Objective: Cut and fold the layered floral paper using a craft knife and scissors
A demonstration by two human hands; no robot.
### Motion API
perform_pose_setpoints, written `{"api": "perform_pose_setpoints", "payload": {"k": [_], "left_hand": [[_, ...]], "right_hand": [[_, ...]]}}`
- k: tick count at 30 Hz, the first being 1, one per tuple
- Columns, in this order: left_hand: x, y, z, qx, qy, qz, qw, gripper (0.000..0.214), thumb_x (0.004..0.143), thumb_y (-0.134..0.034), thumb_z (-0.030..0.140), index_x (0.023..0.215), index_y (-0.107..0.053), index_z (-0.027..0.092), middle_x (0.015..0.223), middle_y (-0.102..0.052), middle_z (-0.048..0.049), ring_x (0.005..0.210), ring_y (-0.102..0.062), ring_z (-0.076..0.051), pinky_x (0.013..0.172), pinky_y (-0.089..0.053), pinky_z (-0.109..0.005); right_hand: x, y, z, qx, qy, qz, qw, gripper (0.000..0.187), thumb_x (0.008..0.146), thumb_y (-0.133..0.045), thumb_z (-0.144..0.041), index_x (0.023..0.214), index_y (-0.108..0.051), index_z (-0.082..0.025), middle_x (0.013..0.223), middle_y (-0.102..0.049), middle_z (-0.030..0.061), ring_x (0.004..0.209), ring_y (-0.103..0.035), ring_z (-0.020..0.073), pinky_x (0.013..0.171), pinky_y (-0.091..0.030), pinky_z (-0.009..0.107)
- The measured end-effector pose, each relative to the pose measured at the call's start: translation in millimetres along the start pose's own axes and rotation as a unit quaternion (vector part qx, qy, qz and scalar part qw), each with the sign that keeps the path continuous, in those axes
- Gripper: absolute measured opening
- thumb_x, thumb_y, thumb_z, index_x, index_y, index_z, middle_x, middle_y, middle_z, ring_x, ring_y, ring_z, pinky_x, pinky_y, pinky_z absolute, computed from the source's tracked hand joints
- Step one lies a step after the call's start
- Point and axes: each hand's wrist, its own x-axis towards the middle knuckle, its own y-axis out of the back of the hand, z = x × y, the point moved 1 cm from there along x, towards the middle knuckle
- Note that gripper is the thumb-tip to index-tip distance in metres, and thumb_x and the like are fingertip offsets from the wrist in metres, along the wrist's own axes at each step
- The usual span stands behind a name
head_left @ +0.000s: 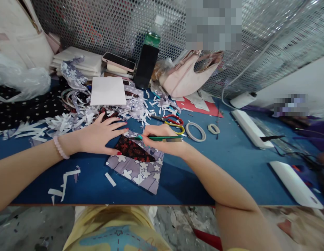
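My left hand point(99, 134) lies with fingers spread, its fingertips against a dark red-and-black patterned fabric piece point(136, 149). That piece rests on a larger lilac fabric piece point(143, 174) printed with white flowers. Between the fingers of my right hand point(162, 137) is a slim green pen point(166, 138), held nearly level. Its tip points left, close to the upper edge of the dark piece and to my left fingertips. Whether the tip touches the fabric, I cannot tell. Scissors point(175, 122) with red and yellow handles lie just beyond my right hand.
Paper and fabric scraps point(60, 123) cover the table's back left, beside a white square pad point(108, 91). Two tape rolls point(195, 131) lie right of the scissors. Behind stand a dark phone point(146, 66), a bottle point(153, 38) and a pink handbag point(183, 78). White power strips point(252, 129) lie right.
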Motion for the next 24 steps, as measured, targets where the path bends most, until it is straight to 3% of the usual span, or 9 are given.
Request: {"api": "perform_pose_setpoints", "payload": {"k": [6, 11, 14, 24], "left_hand": [[1, -0.6, 0, -0.008, 0.000, -0.004, 1.000, 0.086, 0.089, -0.043, 0.077, 0.157, -0.030, 0.025, 0.164, -0.027, -0.0130, 0.152, -0.020, -0.038, 0.117, 0.001, -0.069], [3, 2.6, 2, -0.024, 0.015, -0.022, 0.999, 0.087, 0.087, -0.051, 0.073, 0.157, -0.030, 0.025, 0.165, -0.026, -0.0126, 0.152, -0.019, -0.038, 0.117, 0.000, -0.070], [3, 2.1, 2, -0.038, 0.017, -0.014, 0.999, 0.088, 0.086, -0.052, 0.074, 0.157, -0.031, 0.026, 0.165, -0.027, -0.0120, 0.152, -0.019, -0.039, 0.117, 0.002, -0.070], [2, -1.6, -1, -0.043, 0.000, 0.011, 0.999, 0.086, 0.087, -0.049, 0.076, 0.155, -0.034, 0.027, 0.164, -0.030, -0.0119, 0.151, -0.020, -0.036, 0.117, 0.008, -0.068]], "right_hand": [[-1, 8, -1, -0.033, 0.014, -0.014, 0.999, 0.024, 0.090, -0.051, -0.017, 0.066, -0.049, -0.019, 0.059, -0.052, -0.0052, 0.051, -0.042, 0.0056, 0.051, -0.032, 0.020], [-6, 8, 7, -0.030, -0.032, 0.058, 0.997, 0.021, 0.086, -0.054, -0.017, 0.064, -0.054, -0.019, 0.059, -0.059, -0.0033, 0.048, -0.050, 0.0067, 0.048, -0.034, 0.020], [-4, 2, 13, 0.001, -0.026, 0.080, 0.996, 0.019, 0.085, -0.055, -0.018, 0.067, -0.056, -0.020, 0.062, -0.062, -0.0025, 0.050, -0.054, 0.0077, 0.050, -0.038, 0.020], [4, -10, 16, 0.029, -0.028, 0.051, 0.998, 0.018, 0.086, -0.053, -0.017, 0.068, -0.056, -0.020, 0.062, -0.061, -0.0031, 0.052, -0.051, 0.0072, 0.053, -0.037, 0.020]]}}
